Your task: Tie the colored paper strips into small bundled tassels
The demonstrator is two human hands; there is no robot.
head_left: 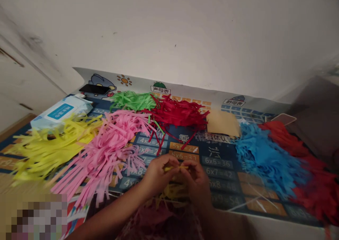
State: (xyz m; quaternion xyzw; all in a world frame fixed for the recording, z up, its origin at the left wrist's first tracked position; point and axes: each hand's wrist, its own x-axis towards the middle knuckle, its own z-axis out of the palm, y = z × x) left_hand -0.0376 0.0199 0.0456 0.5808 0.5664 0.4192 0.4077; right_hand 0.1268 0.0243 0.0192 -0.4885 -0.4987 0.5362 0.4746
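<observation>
My left hand (pixel 160 171) and my right hand (pixel 195 178) meet at the table's near edge, fingers closed on a thin yellow paper strip (pixel 184 167) stretched between them. Below the fingers, yellow fringe (pixel 176 190) hangs down in shadow; whether it is joined to the strip is hard to make out. Bundles of cut paper strips lie around the hands: yellow (pixel 53 146) and pink (pixel 106 148) to the left, green (pixel 135 100) and red (pixel 178 112) behind. Blue strips (pixel 267 155) spread to the right, beside more red strips (pixel 317 183).
A printed mat (pixel 222 173) with sums covers the table against the wall. A wet wipes pack (pixel 62 111) and a black phone (pixel 94 89) lie at the back left. A tan paper sheet (pixel 222 123) is behind my right hand.
</observation>
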